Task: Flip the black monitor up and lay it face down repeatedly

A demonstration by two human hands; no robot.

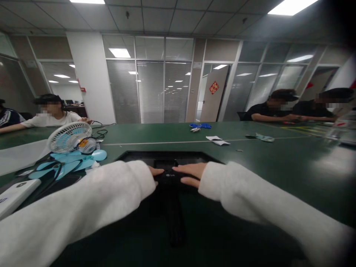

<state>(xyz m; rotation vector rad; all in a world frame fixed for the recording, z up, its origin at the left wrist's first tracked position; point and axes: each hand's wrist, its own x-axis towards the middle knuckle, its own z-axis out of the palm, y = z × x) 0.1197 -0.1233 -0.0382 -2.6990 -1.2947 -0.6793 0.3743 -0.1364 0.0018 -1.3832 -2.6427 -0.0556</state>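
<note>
A black monitor (172, 152) with a pale LG mark lies on the green table in front of me, and a dark stand-like bar (175, 218) runs from its middle toward me. My left hand (156, 172) rests on the casing left of the mark; its sleeve hides most of it, but the visible fingers are stretched out. My right hand (191, 172) lies on the casing right of the mark, fingers extended and thumb apart. Both hands touch the monitor without visibly wrapping round it.
To the left are a white fan cage (69, 137), light-blue fan blades (69, 163) and a white box (16, 196). Beyond the monitor lie blue gloves (200, 126), folded paper (217, 140) and a pale bundle (264, 138). Other people sit along the table's far side.
</note>
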